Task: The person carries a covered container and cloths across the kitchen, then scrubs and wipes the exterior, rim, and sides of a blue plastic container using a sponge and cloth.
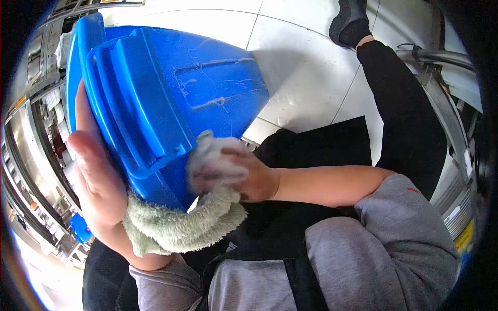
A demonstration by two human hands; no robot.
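Observation:
A large blue plastic container [212,83] fills the upper left of the view, tilted, with streaks of suds on its side. My left hand [96,171] grips its rim at the left, the thumb outside and the fingers partly hidden behind the plastic. Against the container's lower right edge, my right hand [225,171] is closed on a pale green fluffy cloth [181,225], with white foam over the fingers. The cloth hangs below the container and reaches across to my left wrist. Motion blurs the right hand a little.
White floor tiles [306,67] lie beyond the container. Metal racks [39,129] with stacked items stand at the left, near a small blue object [80,228]. A metal frame [441,57] is at the right. My leg with a black shoe [350,23] extends to the upper right.

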